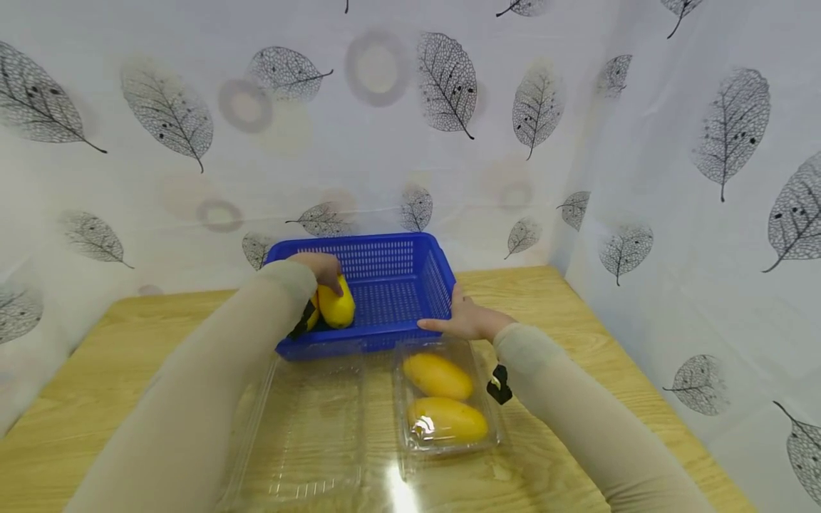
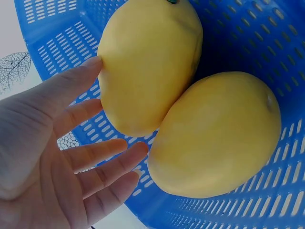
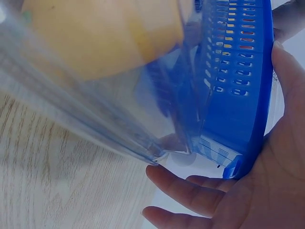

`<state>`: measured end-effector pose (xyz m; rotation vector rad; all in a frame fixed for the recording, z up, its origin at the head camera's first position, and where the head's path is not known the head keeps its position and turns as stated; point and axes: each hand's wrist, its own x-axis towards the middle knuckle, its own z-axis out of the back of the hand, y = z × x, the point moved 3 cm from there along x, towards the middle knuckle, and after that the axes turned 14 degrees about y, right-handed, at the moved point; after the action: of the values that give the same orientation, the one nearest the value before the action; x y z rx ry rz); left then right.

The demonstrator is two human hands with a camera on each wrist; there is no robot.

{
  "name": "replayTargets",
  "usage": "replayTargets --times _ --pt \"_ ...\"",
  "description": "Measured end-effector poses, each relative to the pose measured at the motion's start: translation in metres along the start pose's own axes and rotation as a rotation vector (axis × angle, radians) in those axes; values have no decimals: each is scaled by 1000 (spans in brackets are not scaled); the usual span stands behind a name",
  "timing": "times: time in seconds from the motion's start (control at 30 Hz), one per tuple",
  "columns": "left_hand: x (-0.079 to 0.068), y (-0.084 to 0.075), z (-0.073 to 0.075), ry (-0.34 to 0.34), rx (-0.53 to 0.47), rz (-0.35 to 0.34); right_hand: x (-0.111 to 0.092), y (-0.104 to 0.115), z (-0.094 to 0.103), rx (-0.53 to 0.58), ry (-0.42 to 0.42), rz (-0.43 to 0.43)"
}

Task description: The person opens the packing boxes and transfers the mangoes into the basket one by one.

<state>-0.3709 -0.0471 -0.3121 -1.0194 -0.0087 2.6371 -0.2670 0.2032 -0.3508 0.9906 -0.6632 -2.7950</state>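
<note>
Two yellow mangoes, an upper one (image 2: pixel 147 62) and a lower one (image 2: pixel 217 136), lie side by side in a blue slotted basket (image 1: pixel 391 335). My left hand (image 2: pixel 71 148) reaches into the basket's left part, the thumb tip and forefinger at the upper mango's edge and the other fingers loosely spread. In the head view, this hand is over a mango (image 1: pixel 336 306), with another mango partly hidden behind the wrist. My right hand (image 1: pixel 471 317) rests against the basket's front right corner, its thumb and fingers spread along the rim and outer side.
A clear plastic box (image 1: pixel 404 445) with two mangoes (image 1: pixel 447 419) stands in front of the basket. Left of it lies another clear plastic container (image 1: pixel 314 427), partly behind the left sleeve. Both are on a wooden table (image 1: pixel 577 399), with a leaf-patterned curtain (image 1: pixel 487 185) behind.
</note>
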Motion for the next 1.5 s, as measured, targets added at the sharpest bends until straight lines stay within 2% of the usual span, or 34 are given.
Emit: replayTargets --times 0.13,0.43,0.5,0.63,0.73,0.8,0.93,1.03,1.17,1.27,1.33,1.5 --pt "-2 5 -2 1 -55 7 1 4 -1 -1 -9 12" --pt "-11 10 -2 2 -8 38 5 11 -3 -14 2 28" --pt "-14 10 -1 1 -27 48 5 12 -3 -16 2 33" --pt "-22 11 6 -2 -43 15 5 13 -2 -19 1 41" --pt "-31 10 14 -67 -60 -68 4 12 -2 -21 1 39" --pt "-39 7 20 -148 -64 -144 5 11 -1 -23 5 37" --pt "-61 -1 26 -313 -45 -249 6 10 0 -18 11 31" --pt "-82 -9 18 -425 -50 -305 5 9 1 -14 18 29" --pt "-109 -25 -4 -530 -68 -383 3 10 3 -23 24 35" --pt "-127 -36 -20 -533 -89 -432 0 10 5 -46 40 34" --pt "-135 -43 -30 -511 -98 -459 -2 10 5 -55 54 32" --pt "-142 -55 -50 -441 -102 -513 -6 9 7 -46 78 23"
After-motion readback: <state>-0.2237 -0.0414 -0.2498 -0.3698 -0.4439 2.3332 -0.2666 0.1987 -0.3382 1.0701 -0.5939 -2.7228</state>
